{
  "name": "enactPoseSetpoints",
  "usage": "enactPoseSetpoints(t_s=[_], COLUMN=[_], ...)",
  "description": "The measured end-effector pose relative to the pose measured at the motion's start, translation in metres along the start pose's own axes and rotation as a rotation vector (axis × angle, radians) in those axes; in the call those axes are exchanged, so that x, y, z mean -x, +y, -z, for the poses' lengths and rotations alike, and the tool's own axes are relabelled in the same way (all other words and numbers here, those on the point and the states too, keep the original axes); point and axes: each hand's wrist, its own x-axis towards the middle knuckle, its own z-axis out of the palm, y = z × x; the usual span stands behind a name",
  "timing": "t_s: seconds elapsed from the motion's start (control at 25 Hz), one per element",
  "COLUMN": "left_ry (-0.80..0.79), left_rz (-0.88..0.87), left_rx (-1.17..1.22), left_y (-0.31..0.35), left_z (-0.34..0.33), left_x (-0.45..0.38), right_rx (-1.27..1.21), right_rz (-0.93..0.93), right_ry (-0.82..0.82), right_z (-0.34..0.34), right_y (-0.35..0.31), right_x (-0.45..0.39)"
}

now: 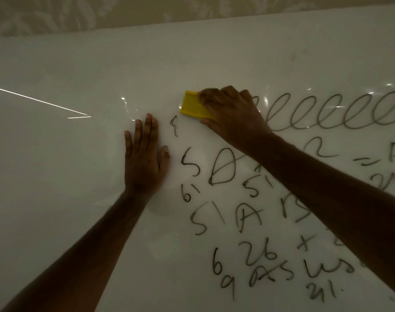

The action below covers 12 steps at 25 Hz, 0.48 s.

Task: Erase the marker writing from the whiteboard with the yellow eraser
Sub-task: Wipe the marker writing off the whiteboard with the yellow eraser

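Our right hand (231, 111) curls its fingers around the yellow eraser (193, 106) and presses it on the whiteboard (68, 165), at the left end of a row of loops (327, 112). Our left hand (143, 158) lies flat with straight fingers, just left of the dark marker writing (237, 217). The board is smooth and shiny, with bare white room on its left side. Its top edge meets a patterned wall (147, 12).

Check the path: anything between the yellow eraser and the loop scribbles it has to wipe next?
Nothing visible. The right hand grips the yellow eraser against the whiteboard, and the loop scribbles begin right beside it. The left hand rests flat on the board, on the other side, clear of that path.
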Motion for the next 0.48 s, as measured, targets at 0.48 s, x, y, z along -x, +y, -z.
enactPoseSetpoints(t_s=[0.48], left_ry=[0.021], left_rz=[0.008], left_rx=[0.012], left_y=[0.001], left_z=[0.0], left_x=[0.002], right_rx=[-0.056], right_rz=[0.142], right_ry=[-0.058], right_z=[0.004], right_y=[0.0], right_x=[0.035])
